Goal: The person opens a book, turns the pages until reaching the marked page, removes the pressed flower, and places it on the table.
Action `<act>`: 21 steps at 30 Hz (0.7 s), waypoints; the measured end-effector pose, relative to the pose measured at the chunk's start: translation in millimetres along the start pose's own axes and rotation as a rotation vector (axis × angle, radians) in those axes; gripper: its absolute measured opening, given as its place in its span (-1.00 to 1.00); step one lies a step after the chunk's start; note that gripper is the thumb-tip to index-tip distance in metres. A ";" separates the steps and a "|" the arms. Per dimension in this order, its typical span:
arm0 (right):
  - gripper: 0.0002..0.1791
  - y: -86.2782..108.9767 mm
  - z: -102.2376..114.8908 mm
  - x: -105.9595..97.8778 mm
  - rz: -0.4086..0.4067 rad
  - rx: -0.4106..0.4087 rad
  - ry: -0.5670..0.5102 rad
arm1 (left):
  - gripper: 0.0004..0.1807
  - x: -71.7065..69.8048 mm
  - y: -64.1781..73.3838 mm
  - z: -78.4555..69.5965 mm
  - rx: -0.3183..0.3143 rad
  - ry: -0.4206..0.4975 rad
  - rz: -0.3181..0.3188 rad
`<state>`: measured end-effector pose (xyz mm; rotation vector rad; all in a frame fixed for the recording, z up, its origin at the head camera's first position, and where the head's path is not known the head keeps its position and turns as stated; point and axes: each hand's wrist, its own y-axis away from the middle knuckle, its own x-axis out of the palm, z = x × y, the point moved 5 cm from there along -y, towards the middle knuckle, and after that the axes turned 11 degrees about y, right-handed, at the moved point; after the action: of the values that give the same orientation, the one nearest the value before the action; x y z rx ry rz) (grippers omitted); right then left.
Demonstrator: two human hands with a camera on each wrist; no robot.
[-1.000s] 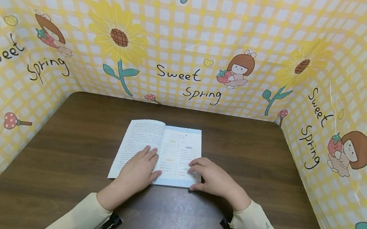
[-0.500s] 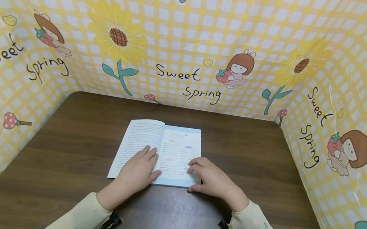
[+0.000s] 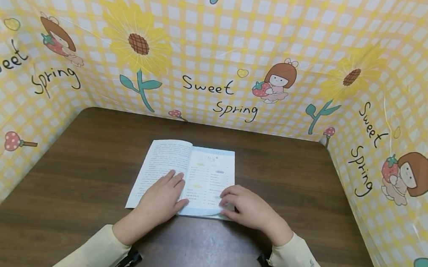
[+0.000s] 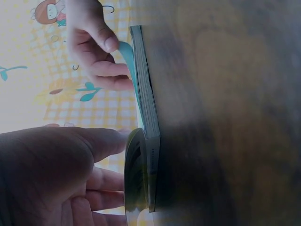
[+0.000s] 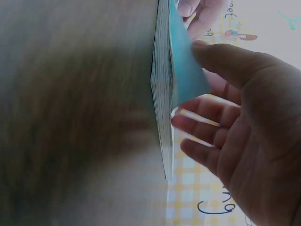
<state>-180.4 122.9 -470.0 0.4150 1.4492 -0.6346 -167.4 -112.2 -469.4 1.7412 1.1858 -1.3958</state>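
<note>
An open book (image 3: 212, 154) lies on the table, its left page covered in text and its right page in short lines with coloured labels. My left hand (image 3: 162, 197) rests on the left page near the spine, fingers straight. At the lower right corner, my right hand (image 3: 251, 209) pinches the right-hand page (image 5: 186, 70) between thumb and fingers. That page's corner is lifted and bent, with its pale blue underside facing the right wrist camera. Below it, the thick stack of pages (image 5: 162, 80) stays flat. From the left wrist, the curved left cover (image 4: 135, 174) shows under my left hand.
The dark wood table (image 3: 94, 152) surrounds the book. A yellow checked cloth (image 3: 215, 36) with flower and cartoon prints stands as walls at the back and both sides. Black straps (image 3: 126, 263) show beneath the cream sleeves.
My right thumb has moved slightly up and inward, and the lower right corner of the right page has come up off the stack. The left hand has not moved.
</note>
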 end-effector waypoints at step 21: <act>-0.95 3.9 -10.0 -16.3 -0.075 -0.017 -0.038 | -0.31 -1.9 -0.2 -0.4 0.023 0.020 -0.051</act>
<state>-185.8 134.5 -455.3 0.3352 1.4379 -0.6861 -167.5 -112.3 -467.5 1.7565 1.2373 -1.4297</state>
